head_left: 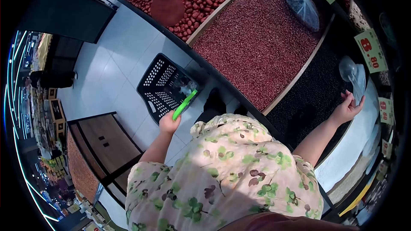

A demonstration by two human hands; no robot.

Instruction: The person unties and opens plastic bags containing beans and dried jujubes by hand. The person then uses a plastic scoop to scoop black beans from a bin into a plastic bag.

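Observation:
My left hand (170, 122) is closed round the bright green handle (185, 105) of a black shopping basket (160, 86). The basket hangs low over the floor, with a clear plastic bag (186, 87) inside; what the bag holds is unclear. My right hand (346, 110) reaches over the bin of black beans (310, 98), some fingers bent and one stretched out. Just beyond its fingertips lies a clear plastic bag (358, 81) with a rounded, scoop-like end (347, 68). Whether the fingertips touch it, I cannot tell.
Alongside are bins of small red beans (257, 47), red dates (199, 2) and a white grain or powder (349, 154). A plastic bag (302, 6) rests on the red beans. Price signs (370, 50) line the far side. A wooden display stand (105, 143) stands at left.

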